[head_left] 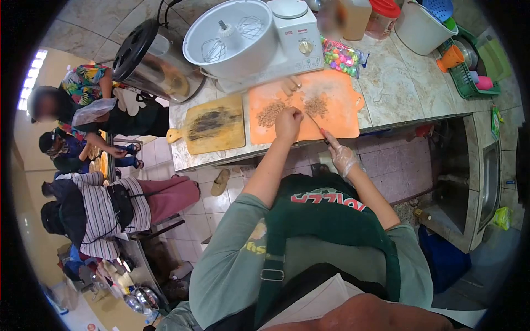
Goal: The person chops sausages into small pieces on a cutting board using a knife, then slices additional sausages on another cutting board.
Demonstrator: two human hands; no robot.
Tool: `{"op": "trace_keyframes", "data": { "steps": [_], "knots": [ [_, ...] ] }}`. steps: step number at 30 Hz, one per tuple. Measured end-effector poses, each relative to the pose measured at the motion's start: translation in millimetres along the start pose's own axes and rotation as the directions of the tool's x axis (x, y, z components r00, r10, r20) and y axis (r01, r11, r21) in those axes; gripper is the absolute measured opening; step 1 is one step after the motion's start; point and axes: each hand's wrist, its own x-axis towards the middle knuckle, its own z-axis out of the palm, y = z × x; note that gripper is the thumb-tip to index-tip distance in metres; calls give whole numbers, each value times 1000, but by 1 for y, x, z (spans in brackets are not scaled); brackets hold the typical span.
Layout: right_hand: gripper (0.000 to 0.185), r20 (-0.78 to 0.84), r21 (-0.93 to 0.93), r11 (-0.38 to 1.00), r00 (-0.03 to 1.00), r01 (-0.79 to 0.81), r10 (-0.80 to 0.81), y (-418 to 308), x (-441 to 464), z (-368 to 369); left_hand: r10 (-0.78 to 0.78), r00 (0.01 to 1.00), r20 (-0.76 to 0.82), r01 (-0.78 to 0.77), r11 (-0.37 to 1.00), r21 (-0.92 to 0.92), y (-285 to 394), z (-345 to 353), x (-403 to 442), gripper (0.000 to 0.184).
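Observation:
An orange cutting board (337, 126) lies on the counter before me. My right hand (343, 157), in a clear plastic glove, is closed round the red handle of a knife (322, 131), whose blade points over the board toward my left hand. My left hand (288, 124) rests over the board's front middle, fingers curled together; what they hold, if anything, is hidden. Small brown chopped pieces (269, 113) form a pile left of that hand. A second pile of chopped pieces (316, 106) lies beyond the blade. Several brownish uncut pieces (291, 85) sit near the board's back edge.
A wooden board (216, 140) with a dark stained middle lies at left. Behind stand a white Bosch mixer (301, 38) with whisks in its bowl and a bag of colourful sweets (343, 58). A green dish rack (477, 88) is at right. Several people work at far left.

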Motion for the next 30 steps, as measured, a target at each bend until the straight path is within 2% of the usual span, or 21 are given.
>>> {"op": "trace_keyframes", "data": {
  "steps": [5, 7, 14, 16, 19, 23, 25, 28, 30],
  "knots": [
    [54, -38, 45, 998, 998, 41, -40, -4, -1, 4, 64, 998, 26, -66, 995, 72, -12, 0, -13, 10],
    [54, -63, 67, 992, 993, 104, -100, -2, 0, 10, 141, 989, -32, -137, 986, 96, -9, -3, -18, 11],
    [53, -32, 43, 997, 997, 71, -70, -22, -3, 5, 95, 993, -66, -89, 993, 80, -17, 4, -18, 11],
    [53, 93, -29, 997, 993, -74, 76, -29, -4, -2, 53, 996, -66, -47, 995, 86, -15, 4, -17, 11],
    [52, 49, 4, 1000, 999, 1, -2, -24, -4, 2, 36, 997, -68, -28, 993, 116, -14, 5, -16, 12],
    [53, 92, -42, 998, 994, -56, 60, -26, 2, 2, 55, 995, -82, -47, 994, 95, -14, 5, -14, 17],
    [53, 27, -22, 999, 999, 46, -45, -20, 8, 9, -6, 999, -37, 11, 992, 124, -12, 5, -14, 13],
    [54, 103, -30, 999, 994, -42, 45, -26, 7, 2, 30, 999, -25, -26, 988, 150, -15, 4, -13, 13],
    [54, 84, 7, 1000, 996, -20, 20, -16, -1, 6, 62, 996, -58, -56, 993, 105, -19, 6, -14, 15]
  ]
}}
